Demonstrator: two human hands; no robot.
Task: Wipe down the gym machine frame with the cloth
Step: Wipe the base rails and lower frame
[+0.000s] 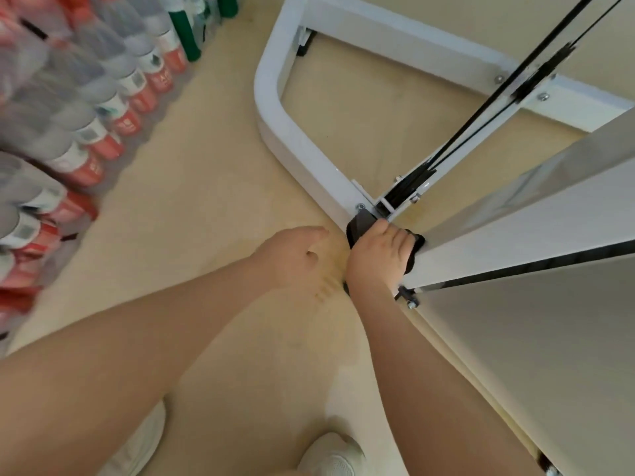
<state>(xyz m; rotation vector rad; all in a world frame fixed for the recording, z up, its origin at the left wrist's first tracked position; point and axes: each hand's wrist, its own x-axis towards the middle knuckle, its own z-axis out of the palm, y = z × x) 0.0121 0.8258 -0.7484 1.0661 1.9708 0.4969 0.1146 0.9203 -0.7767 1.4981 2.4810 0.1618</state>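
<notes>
The white gym machine frame lies on the floor as a curved base tube, with a slanted white upright rising to the right. My right hand grips a black cloth and presses it against the frame where the upright meets the base tube. Only the cloth's edges show around my fingers. My left hand hovers just left of it above the floor, fingers relaxed and holding nothing.
Black cables run diagonally from the base joint to the upper right. Packs of bottled water line the floor on the left. My two white shoes stand on the beige floor at the bottom.
</notes>
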